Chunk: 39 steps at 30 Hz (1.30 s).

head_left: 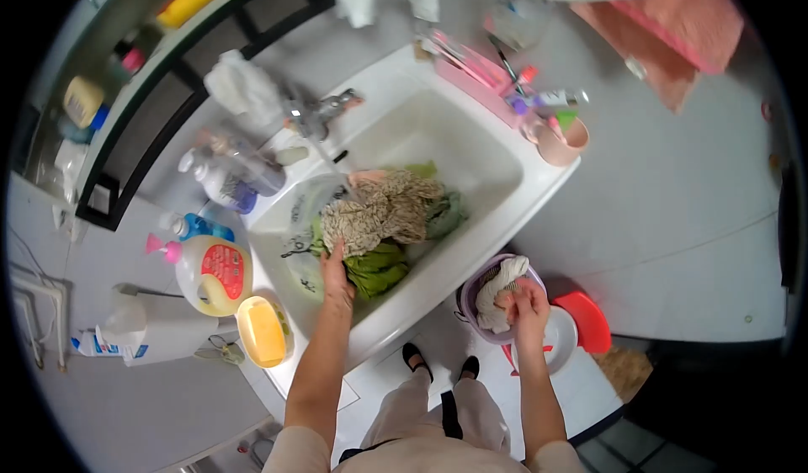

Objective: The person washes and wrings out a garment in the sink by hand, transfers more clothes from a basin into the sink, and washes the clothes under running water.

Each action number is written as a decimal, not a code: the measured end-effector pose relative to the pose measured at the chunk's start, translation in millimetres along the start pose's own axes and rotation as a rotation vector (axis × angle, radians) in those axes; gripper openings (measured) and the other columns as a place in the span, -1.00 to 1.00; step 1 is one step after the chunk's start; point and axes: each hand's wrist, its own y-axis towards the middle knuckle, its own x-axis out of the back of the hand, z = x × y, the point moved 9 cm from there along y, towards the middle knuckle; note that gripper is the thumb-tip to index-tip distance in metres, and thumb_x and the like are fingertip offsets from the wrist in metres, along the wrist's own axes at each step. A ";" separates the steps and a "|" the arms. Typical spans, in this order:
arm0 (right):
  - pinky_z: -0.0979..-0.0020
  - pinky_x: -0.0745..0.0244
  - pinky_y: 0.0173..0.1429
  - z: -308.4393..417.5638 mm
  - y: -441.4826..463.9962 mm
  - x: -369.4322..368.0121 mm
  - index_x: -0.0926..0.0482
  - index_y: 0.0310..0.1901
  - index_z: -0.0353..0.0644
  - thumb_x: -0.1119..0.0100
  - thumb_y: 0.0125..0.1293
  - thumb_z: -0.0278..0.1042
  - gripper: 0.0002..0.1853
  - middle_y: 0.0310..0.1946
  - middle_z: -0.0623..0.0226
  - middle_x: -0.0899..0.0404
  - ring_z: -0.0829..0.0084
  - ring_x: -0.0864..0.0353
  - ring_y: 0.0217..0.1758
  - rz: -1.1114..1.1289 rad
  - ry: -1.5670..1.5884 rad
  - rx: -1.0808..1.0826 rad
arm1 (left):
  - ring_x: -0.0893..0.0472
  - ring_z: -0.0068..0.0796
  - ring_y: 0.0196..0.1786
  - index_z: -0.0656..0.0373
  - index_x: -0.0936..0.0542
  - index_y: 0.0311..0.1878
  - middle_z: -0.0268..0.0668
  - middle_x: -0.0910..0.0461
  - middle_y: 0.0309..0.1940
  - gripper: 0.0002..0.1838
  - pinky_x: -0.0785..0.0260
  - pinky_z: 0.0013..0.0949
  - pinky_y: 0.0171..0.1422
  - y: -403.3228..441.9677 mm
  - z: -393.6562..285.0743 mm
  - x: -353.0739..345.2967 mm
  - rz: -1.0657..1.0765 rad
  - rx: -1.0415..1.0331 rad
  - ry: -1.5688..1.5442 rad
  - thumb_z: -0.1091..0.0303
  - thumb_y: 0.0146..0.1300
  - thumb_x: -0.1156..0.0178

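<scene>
A beige patterned cloth (387, 208) lies bunched in the white sink (484, 149), over a green cloth (374, 269) and a grey-green one (446, 215). My left hand (337, 278) is at the near-left edge of this heap, its fingers closed on the patterned cloth and partly hidden by it. Outside the sink, on the right, my right hand (528, 303) reaches over a purple bucket (469, 305). Its fingers are pinched at a whitish cloth (495, 292) that lies inside. Above the heap, the faucet (313, 119) appears to be running.
Pump bottles (223, 183), a large detergent bottle (215, 275) and a yellow soap bar in a dish (265, 332) line the left side. A pink holder (475, 77) and a cup (562, 143) stand on the right rim. Red and white basins (581, 321) sit beside the bucket.
</scene>
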 end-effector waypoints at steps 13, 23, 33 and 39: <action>-0.28 -0.28 -0.08 -63.9 130.8 -297.1 0.14 0.44 0.16 -0.24 0.08 -0.15 -0.05 0.43 0.21 0.09 -0.05 0.07 0.41 0.338 -1.556 0.479 | -0.44 -0.02 0.03 0.00 -0.43 0.14 -0.13 -0.48 -0.03 -0.46 -0.30 0.02 0.06 -34.6 -85.7 -124.6 -0.094 -1.122 1.570 0.26 0.00 -0.18; 0.15 -0.36 -0.23 -61.5 220.1 -352.8 -0.35 0.17 0.12 -0.19 -0.04 -0.30 -0.38 -0.08 0.21 -0.37 0.19 -0.41 -0.04 0.468 -1.785 0.703 | -0.49 -0.05 -0.22 0.05 -0.49 0.01 -0.13 -0.48 -0.13 -0.56 -0.39 -0.04 -0.13 88.7 -64.5 -165.1 -0.196 -1.055 1.342 0.27 -0.03 -0.10; 0.10 -0.43 -0.19 -35.7 238.5 -355.8 -0.32 0.17 -0.05 -0.18 0.05 -0.30 -0.42 -0.13 0.11 -0.41 0.13 -0.47 -0.07 0.672 -1.539 0.604 | -0.53 -0.06 -0.15 0.04 -0.48 0.03 -0.05 -0.51 -0.22 -0.60 -0.42 -0.11 -0.13 99.2 -65.0 -147.1 -0.148 -0.543 1.403 0.15 0.13 -0.01; 0.12 -0.48 -0.08 -40.4 221.3 -300.1 -0.31 0.19 -0.01 -0.08 0.21 -0.03 -0.47 -0.02 0.07 -0.44 0.12 -0.52 -0.08 0.689 -1.543 0.440 | -0.56 0.12 -0.22 0.12 -0.50 -0.05 0.12 -0.58 -0.36 -0.58 -0.35 0.03 -0.07 49.8 -65.1 -37.2 -0.313 -0.252 1.423 0.04 0.20 0.10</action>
